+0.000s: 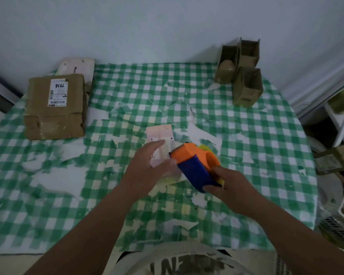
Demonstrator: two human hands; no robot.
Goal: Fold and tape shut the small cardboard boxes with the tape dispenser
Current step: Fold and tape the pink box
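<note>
A: Near the middle of the table, what are the two hands doing?

B: Right hand (227, 182) grips the blue handle of the tape dispenser (195, 162), fingers curled round it. The orange head of the dispenser points toward the small box (160, 144), a pale flat one with a printed label, and seems to touch its right edge. Left hand (147, 165) lies on this box with the fingers nearly straight, pressing it down on the table; it does not curl round anything.

A: Can you see if the small box is closed?

B: Its top looks flat, but the hand covers much of it, so I cannot tell if tape is on it.

A: And other containers further away?

B: At the far right stand three open brown boxes (242, 76) close together, flaps up. Inside them I see only cardboard; their contents I cannot tell. At the far left lies a bigger flat carton (56, 107) with a white shipping label, closed, and behind it a pale package (77, 66) partly hidden. All of these are on the green checked tablecloth (256, 145), which is torn in many places. One more brown box (334, 158) sits off the table at the right edge.
</note>
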